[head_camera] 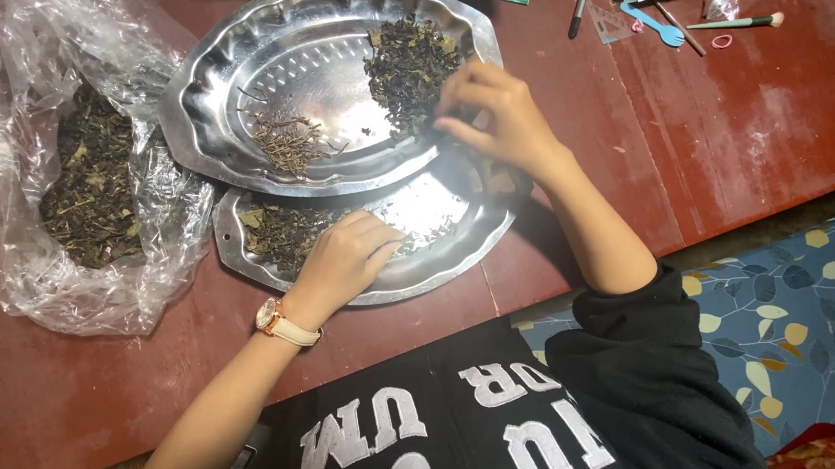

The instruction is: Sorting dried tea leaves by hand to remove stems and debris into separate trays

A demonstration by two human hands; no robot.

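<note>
Two oval steel trays overlap on a red-brown table. The upper tray (224, 77) holds a pile of dark dried leaves (412, 66) on its right and a small heap of thin stems (288, 141) near its middle. The lower tray (457, 247) holds more dried leaves (277, 231) on its left. My right hand (497, 114) rests at the upper tray's right rim, fingers pinched close to the leaf pile. My left hand (347, 258), a watch on its wrist, lies palm down in the lower tray, fingertips on the scattered leaves.
A clear plastic bag (72, 275) of dried leaves lies at the left. Pens, a blue plastic spoon (654, 25), a small brush (738, 22) and papers sit at the far right of the table. A blue leaf-patterned cloth (799, 317) covers the floor at right.
</note>
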